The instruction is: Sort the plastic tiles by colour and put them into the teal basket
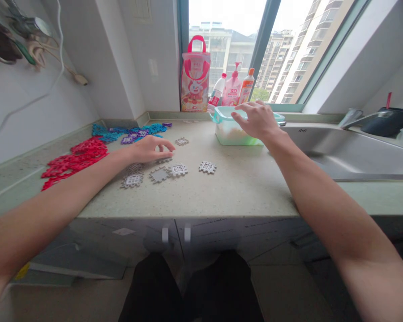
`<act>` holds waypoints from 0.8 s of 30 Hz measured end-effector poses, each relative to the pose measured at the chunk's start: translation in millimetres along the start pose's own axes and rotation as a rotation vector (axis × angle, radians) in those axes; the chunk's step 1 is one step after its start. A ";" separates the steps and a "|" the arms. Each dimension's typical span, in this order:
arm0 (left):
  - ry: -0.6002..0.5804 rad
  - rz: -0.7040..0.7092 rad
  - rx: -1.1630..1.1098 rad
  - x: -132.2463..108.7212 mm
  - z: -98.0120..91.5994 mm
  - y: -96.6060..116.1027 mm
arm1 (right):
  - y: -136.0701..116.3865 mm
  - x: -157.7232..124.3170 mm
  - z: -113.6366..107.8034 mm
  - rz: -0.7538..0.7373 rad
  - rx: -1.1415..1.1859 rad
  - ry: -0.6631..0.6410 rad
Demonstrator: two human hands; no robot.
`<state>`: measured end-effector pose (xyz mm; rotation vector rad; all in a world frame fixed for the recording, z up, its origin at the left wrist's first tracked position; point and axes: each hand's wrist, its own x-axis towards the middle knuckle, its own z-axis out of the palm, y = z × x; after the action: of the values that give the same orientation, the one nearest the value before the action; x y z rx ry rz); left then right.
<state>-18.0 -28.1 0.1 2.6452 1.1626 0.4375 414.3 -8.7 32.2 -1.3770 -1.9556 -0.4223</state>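
My left hand is low over the counter, fingers loosely bent and apart. Just under its fingertips lies a grey notched plastic tile, partly covered by the hand; whether they touch, I cannot tell. Around it are more grey interlocking tiles: one with a plain centre, others with a window-like lattice, such as the tile off to the right. Over the rim of a teal-edged clear plastic box hangs my right hand, open with fingers spread. Pale contents show blurred through the box wall.
Red tiles heap at the left, with blue and purple tiles behind. Pink bag, pump bottle and orange-capped bottle stand by the window. A steel sink lies right of the box.
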 end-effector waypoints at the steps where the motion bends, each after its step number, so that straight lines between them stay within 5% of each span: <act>1: -0.002 0.002 0.000 0.1 -0.5 -1.3 | -6.2 -0.4 -1.8 -0.062 0.035 0.007; 6: -0.001 0.013 0.020 0.8 -1.9 -8.2 | -36.3 -3.5 -4.4 -0.273 0.145 -0.020; 12: 0.001 -0.030 0.048 1.3 -2.1 -11.0 | -65.4 -11.4 -3.0 -0.355 0.196 -0.084; 19: -0.008 -0.059 0.065 1.3 -1.5 -15.6 | -70.2 -11.9 0.5 -0.267 0.176 -0.270; 24: 0.046 0.090 0.123 8.1 9.6 -16.5 | -81.9 -17.2 4.8 -0.255 0.209 -0.488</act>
<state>-20.6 -12.0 -12.5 2.8164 1.1213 0.4591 340.9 -48.9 27.0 -1.1737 -2.5049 0.0154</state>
